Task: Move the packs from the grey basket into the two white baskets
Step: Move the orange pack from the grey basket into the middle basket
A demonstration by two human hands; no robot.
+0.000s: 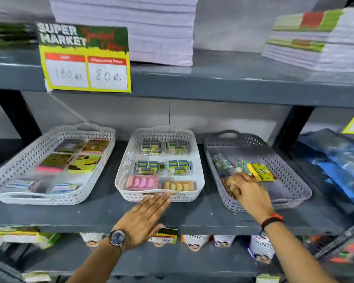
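Observation:
The grey basket (284,166) stands at the right of the shelf. It holds a yellow-green pack (263,171), small blue-green packs (222,161) and a brownish pack (226,183). My right hand (249,193) reaches over its front rim; the fingertips touch the near end of the yellow-green pack, but blur hides any grip. The middle white basket (123,166) holds rows of blue-green packs plus a pink and an orange pack in front. My left hand (143,217) lies flat and empty just before its front rim. The left white basket (18,166) holds flat yellow, pink and dark packs.
An upper shelf (213,82) overhangs the baskets, with a yellow price sign (86,72) hanging from its edge and paper stacks on top. Blue plastic bags (335,166) lie right of the grey basket. A black upright post (292,127) stands behind it. More goods fill the shelf below.

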